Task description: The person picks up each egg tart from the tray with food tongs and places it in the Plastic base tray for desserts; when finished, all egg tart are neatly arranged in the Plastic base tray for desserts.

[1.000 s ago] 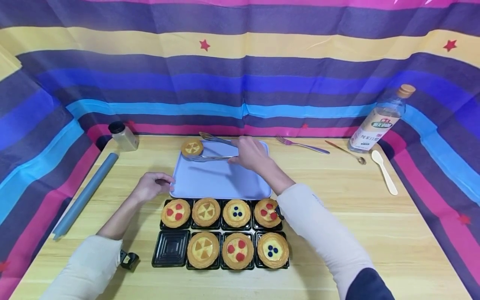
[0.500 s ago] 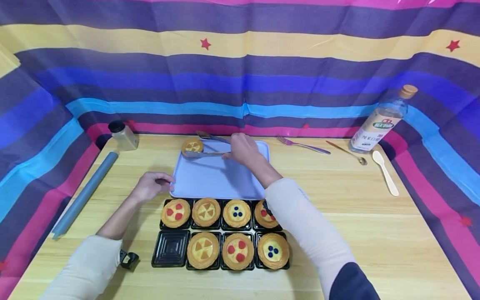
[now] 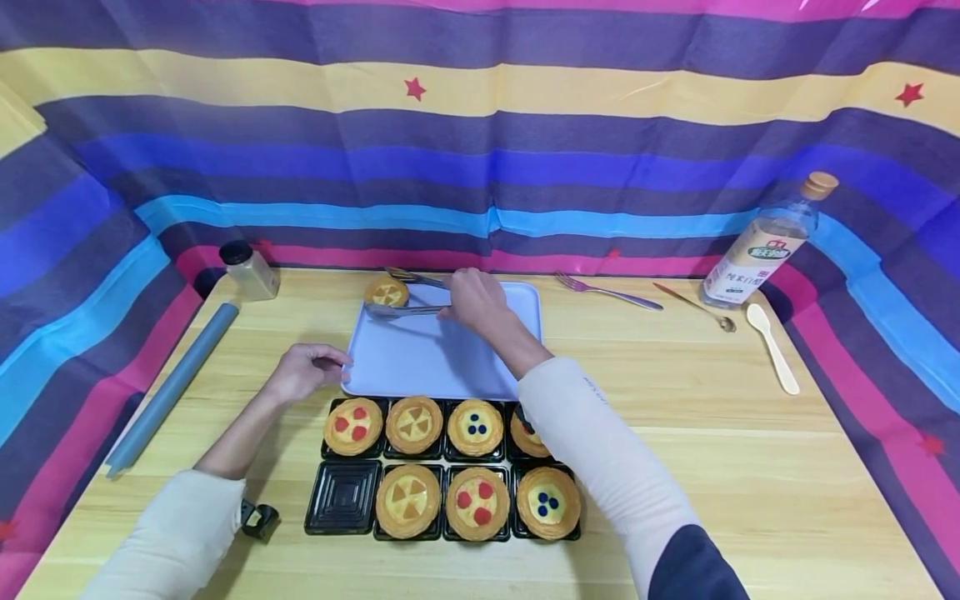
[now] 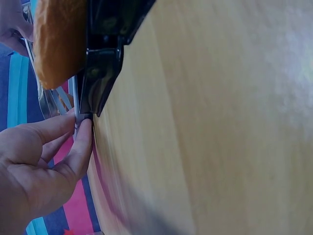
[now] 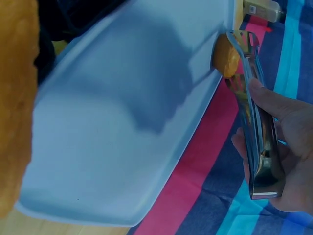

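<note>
My right hand [image 3: 480, 302] grips metal tongs [image 3: 408, 311] over the far part of a pale blue tray [image 3: 427, 358]. The tongs' spread arms lie on either side of an egg tart [image 3: 387, 292] with wedge-shaped topping in the tray's far left corner. In the right wrist view, the tong tips are right at the sides of this tart [image 5: 225, 56]. At the tray's near left corner, my left hand [image 3: 303, 373] pinches the rim between thumb and fingers, as the left wrist view also shows.
Black square holders in two rows stand before the tray; several bear tarts [image 3: 476, 503], while the front-left holder [image 3: 343, 497] is bare. A rolling pin [image 3: 172, 390] and jar [image 3: 250, 271] lie left. Fork [image 3: 609, 292], thin spoon [image 3: 697, 307], white spoon [image 3: 772, 348] and bottle [image 3: 757, 247] are right.
My right hand has moved left, carrying the tongs further along both sides of the tart, and their arms have come slightly closer together. My left hand stays at the tray's corner.
</note>
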A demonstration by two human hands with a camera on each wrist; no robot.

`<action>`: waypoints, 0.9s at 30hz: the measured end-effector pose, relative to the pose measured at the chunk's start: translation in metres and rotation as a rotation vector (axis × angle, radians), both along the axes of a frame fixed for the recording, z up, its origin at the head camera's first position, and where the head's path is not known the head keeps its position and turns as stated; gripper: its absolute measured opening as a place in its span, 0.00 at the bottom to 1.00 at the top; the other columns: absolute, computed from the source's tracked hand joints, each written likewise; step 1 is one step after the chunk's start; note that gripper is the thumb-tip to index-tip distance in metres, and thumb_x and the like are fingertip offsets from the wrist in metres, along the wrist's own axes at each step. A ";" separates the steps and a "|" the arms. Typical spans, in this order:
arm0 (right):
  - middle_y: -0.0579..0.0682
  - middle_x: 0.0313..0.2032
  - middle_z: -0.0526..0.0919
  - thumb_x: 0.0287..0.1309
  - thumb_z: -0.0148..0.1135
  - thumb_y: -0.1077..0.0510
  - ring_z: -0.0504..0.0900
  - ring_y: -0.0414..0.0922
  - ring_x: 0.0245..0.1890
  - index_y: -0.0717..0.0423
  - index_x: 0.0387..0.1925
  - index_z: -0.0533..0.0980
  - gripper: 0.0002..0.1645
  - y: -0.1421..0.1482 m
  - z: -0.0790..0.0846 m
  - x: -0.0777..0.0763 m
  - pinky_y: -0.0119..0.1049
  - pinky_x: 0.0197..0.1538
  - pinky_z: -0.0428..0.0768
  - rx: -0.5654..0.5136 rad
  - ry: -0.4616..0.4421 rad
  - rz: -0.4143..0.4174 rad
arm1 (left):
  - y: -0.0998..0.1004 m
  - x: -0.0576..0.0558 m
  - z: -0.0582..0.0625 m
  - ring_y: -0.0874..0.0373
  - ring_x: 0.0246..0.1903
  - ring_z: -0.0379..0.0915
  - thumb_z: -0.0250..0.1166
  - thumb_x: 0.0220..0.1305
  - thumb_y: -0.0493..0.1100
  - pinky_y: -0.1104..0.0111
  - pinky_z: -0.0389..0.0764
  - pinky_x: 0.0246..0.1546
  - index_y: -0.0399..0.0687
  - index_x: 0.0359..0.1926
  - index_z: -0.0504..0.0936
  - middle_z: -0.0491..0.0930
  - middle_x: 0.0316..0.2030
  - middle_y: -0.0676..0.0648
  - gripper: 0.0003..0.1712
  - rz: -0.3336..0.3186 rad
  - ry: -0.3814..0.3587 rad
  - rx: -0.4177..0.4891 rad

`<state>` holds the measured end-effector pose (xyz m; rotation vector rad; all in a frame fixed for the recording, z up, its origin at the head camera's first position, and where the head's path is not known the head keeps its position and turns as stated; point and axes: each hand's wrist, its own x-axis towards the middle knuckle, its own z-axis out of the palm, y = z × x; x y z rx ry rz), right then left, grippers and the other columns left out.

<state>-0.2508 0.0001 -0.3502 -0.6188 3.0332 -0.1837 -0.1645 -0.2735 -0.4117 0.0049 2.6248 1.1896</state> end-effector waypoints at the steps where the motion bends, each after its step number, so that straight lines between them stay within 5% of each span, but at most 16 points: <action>1: 0.48 0.33 0.83 0.47 0.71 0.40 0.78 0.42 0.33 0.50 0.40 0.81 0.24 0.000 0.000 0.000 0.34 0.32 0.75 0.001 0.000 0.002 | 0.000 0.000 0.000 0.60 0.34 0.76 0.66 0.56 0.34 0.72 0.79 0.34 0.34 0.48 0.80 0.82 0.41 0.36 0.17 0.001 0.000 0.001; 14: 0.49 0.33 0.83 0.49 0.69 0.40 0.81 0.45 0.35 0.48 0.44 0.81 0.23 0.006 0.000 0.004 0.36 0.33 0.78 0.009 0.027 0.041 | 0.002 -0.001 0.001 0.61 0.32 0.75 0.67 0.55 0.34 0.72 0.79 0.32 0.33 0.47 0.81 0.82 0.39 0.37 0.17 0.006 -0.009 -0.001; 27: 0.50 0.35 0.85 0.48 0.70 0.40 0.77 0.42 0.26 0.49 0.51 0.80 0.29 0.027 0.003 0.020 0.30 0.25 0.72 -0.050 0.057 0.070 | 0.003 -0.001 0.002 0.60 0.33 0.75 0.67 0.55 0.34 0.73 0.79 0.31 0.32 0.46 0.81 0.82 0.39 0.36 0.16 0.008 0.002 -0.017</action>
